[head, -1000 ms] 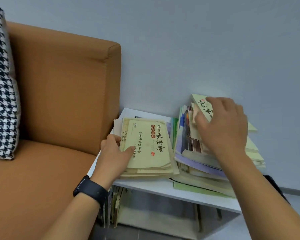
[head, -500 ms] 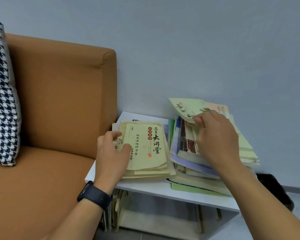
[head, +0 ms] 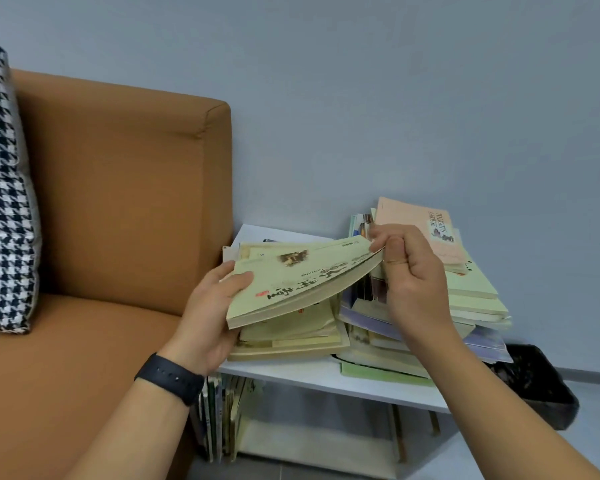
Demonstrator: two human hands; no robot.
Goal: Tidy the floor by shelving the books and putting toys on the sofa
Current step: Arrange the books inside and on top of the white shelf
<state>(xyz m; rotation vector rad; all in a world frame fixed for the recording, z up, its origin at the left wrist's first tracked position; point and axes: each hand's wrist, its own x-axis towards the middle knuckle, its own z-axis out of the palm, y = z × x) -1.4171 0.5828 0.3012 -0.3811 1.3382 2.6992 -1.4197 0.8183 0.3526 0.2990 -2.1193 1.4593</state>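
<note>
A pale green paperback [head: 302, 282] with dark brush lettering and a small red mark on its cover is held tilted above the left of 2 book stacks, its cover bowed, its far corner raised. The left hand [head: 212, 313] grips its near left corner, thumb on the cover and fingers curled beneath. The right hand [head: 409, 271] pinches the far right corner between thumb and curled fingers. A black band [head: 170, 377] sits on the left wrist.

Under the book lies the left stack [head: 291, 337] of yellowish books; just beside it the taller right stack [head: 465, 306] is messier, topped by a pink book [head: 420, 230]. Both rest on a white worktop [head: 326, 379], with more books [head: 222, 417] upright on the shelf below. The orange sofa [head: 118, 202] touches the worktop's left side and carries a houndstooth cushion [head: 4, 202]. A black bin [head: 534, 386] stands to the right against the grey-blue wall [head: 395, 98].
</note>
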